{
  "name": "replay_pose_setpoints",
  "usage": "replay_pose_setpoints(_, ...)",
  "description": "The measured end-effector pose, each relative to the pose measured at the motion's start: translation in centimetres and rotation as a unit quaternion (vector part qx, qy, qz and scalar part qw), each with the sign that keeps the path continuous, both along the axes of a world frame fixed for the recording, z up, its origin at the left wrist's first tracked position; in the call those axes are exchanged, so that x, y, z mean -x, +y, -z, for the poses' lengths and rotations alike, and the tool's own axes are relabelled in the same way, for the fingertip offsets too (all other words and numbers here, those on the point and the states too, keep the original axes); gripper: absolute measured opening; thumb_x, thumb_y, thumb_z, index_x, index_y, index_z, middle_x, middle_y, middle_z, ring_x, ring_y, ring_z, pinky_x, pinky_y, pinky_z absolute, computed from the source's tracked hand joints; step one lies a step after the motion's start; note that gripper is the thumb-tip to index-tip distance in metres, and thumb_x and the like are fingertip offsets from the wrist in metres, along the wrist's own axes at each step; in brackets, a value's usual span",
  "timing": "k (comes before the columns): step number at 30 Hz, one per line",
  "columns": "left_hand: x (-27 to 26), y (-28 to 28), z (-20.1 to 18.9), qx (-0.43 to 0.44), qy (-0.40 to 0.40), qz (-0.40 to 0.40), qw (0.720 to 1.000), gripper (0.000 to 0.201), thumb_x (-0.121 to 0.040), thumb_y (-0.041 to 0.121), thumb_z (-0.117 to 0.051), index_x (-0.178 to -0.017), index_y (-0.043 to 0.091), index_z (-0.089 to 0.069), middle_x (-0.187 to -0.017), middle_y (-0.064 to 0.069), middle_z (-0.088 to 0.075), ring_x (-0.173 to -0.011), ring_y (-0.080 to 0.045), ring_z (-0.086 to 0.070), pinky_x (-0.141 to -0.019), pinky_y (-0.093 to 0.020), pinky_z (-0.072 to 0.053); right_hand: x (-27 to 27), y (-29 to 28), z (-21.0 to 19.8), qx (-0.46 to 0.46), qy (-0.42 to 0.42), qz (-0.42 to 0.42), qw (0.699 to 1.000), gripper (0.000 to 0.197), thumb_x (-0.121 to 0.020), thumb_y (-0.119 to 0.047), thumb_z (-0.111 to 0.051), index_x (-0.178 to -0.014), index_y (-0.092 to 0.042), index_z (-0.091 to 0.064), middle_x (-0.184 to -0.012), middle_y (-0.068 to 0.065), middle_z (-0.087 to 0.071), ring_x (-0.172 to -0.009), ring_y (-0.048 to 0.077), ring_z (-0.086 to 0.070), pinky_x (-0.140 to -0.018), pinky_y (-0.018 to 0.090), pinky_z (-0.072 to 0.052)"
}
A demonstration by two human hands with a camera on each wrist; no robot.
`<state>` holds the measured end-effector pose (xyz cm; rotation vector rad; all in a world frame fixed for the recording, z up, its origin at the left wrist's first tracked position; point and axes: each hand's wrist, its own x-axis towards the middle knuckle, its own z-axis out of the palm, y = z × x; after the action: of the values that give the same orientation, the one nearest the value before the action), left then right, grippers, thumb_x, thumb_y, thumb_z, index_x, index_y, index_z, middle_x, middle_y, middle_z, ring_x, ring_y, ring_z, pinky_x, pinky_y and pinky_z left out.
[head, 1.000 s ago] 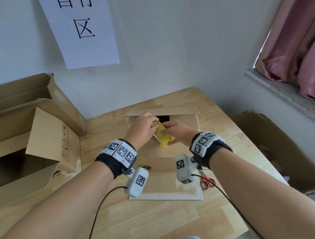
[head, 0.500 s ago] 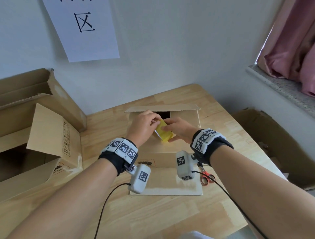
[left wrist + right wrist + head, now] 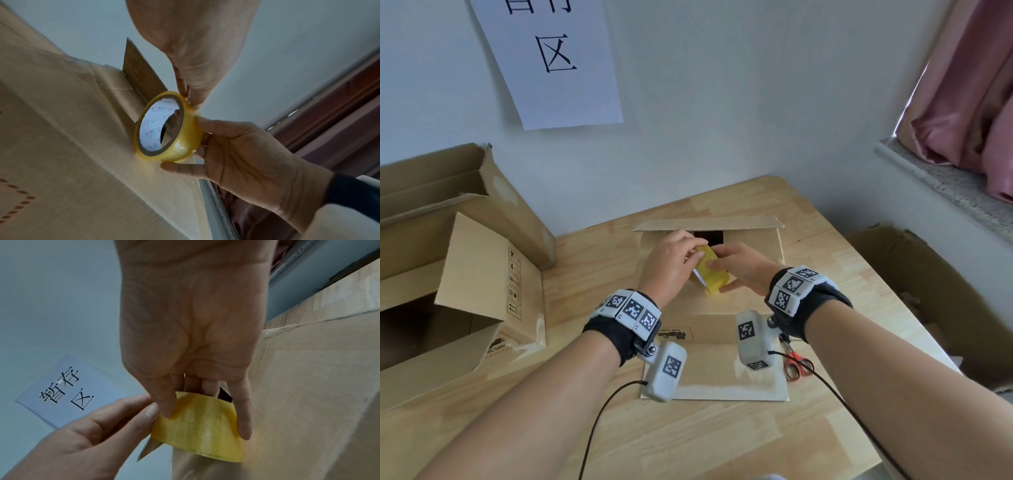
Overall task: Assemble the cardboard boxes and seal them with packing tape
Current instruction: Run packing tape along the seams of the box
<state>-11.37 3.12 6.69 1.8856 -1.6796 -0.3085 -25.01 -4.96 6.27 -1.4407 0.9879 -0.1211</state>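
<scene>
A flat-sided cardboard box (image 3: 751, 246) lies on the wooden table (image 3: 825, 246), its near flap (image 3: 722, 377) spread toward me and a dark gap showing at the far end. Both hands hold a yellow roll of packing tape (image 3: 711, 275) just above the box top. My right hand (image 3: 739, 270) grips the roll (image 3: 168, 128) across its width, thumb on one side and fingers on the other. My left hand (image 3: 681, 258) pinches the roll's upper rim (image 3: 197, 423) with thumb and forefinger (image 3: 151, 410). Whether a loose tape end is lifted I cannot tell.
Red-handled scissors (image 3: 796, 363) lie on the table right of the near flap. A large open carton (image 3: 476, 274) stands at the left, with another carton (image 3: 928, 291) on the floor to the right. A paper sign (image 3: 551, 61) hangs on the wall.
Both hands have stayed on the tape roll over the box. The left fingertips have shifted slightly along the roll's rim, and the roll has barely moved.
</scene>
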Motion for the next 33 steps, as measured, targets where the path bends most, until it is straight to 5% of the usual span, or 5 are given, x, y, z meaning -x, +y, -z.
replay_pose_setpoints(10, -0.3, 0.2, 0.1, 0.042, -0.007, 0.001, 0.999, 0.011, -0.089, 0.016, -0.063, -0.096, 0.017, -0.072, -0.095, 0.006, -0.064, -0.081, -0.009, -0.060, -0.075, -0.033, -0.053, 0.1, 0.2, -0.4, 0.013, 0.003, -0.012, 1.000, 0.030, -0.094, -0.017, -0.054, -0.124, -0.020, -0.059, -0.121, 0.010, -0.060, -0.114, 0.028, -0.055, -0.088, 0.043, -0.054)
replay_pose_setpoints(17, -0.7, -0.9, -2.1, -0.059, -0.111, -0.003, 0.992, 0.018, -0.095, 0.020, -0.053, -0.100, 0.013, -0.070, -0.097, 0.000, -0.064, -0.086, -0.014, -0.056, -0.072, -0.024, -0.041, -0.2, 0.6, -0.8, 0.036, 0.026, -0.036, 0.998, 0.033, -0.095, -0.016, -0.052, -0.127, -0.022, -0.057, -0.122, 0.008, -0.059, -0.113, 0.026, -0.055, -0.089, 0.041, -0.054)
replay_pose_setpoints(21, -0.2, -1.4, -3.3, -0.138, -0.274, 0.026, 0.951, 0.015, -0.095, 0.013, -0.049, -0.100, 0.012, -0.063, -0.099, -0.003, -0.063, -0.084, -0.022, -0.060, -0.070, -0.034, -0.050, -0.5, 0.8, -1.0, 0.045, 0.031, -0.044, 0.998, 0.036, -0.095, -0.015, -0.051, -0.129, -0.020, -0.057, -0.124, 0.008, -0.058, -0.114, 0.028, -0.054, -0.087, 0.040, -0.054)
replay_pose_setpoints(26, 1.7, -1.4, -4.7, -0.167, -0.422, 0.064, 0.889, 0.021, -0.091, -0.002, -0.042, -0.106, 0.007, -0.054, -0.101, -0.008, -0.059, -0.092, -0.026, -0.061, -0.063, -0.030, -0.038, -0.5, 0.8, -1.2, 0.055, 0.031, -0.051, 0.997, 0.034, -0.093, -0.012, -0.051, -0.127, -0.019, -0.057, -0.126, 0.007, -0.056, -0.115, 0.028, -0.051, -0.087, 0.042, -0.054)
replay_pose_setpoints(33, 2.5, -1.0, -4.8, -0.126, -0.461, 0.083, 0.875, 0.021, -0.094, 0.000, -0.039, -0.111, 0.007, -0.050, -0.110, -0.007, -0.056, -0.099, -0.023, -0.057, -0.064, -0.029, -0.035, -0.1, 0.8, -1.1, 0.047, 0.013, -0.040, 0.998, 0.032, -0.092, -0.009, -0.052, -0.122, -0.017, -0.060, -0.124, 0.006, -0.057, -0.116, 0.028, -0.050, -0.089, 0.045, -0.054)
